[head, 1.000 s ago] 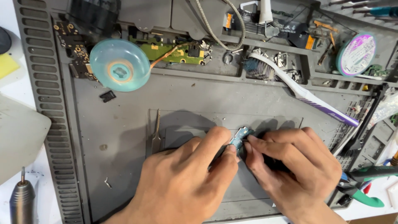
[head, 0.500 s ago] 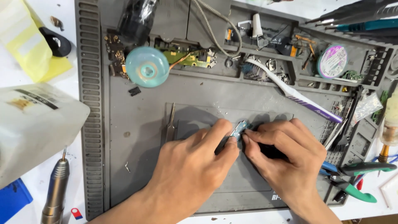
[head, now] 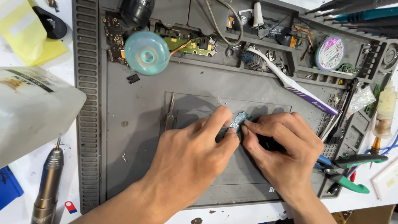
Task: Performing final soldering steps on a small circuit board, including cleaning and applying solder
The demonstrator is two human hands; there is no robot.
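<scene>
On the white workbench, a large grey silicone repair mat (head: 137, 137) is spread, with a round teal plastic spool (head: 146, 52) set near its upper left. At the mat's centre, a small blue circuit board (head: 239, 120) is pinched between the left hand (head: 191, 155) and the right hand (head: 282, 151), fingertips closed tightly on its edges. Slim metal tweezers (head: 170, 112) are laid just left of the hands.

Electronics repair workshop: grey silicone work mat (head: 137, 166) on the counter, circuit boards (head: 190, 45) at 12 o'clock, rotary tool (head: 47, 182) at 8, cutters (head: 348, 170) at 4.
</scene>
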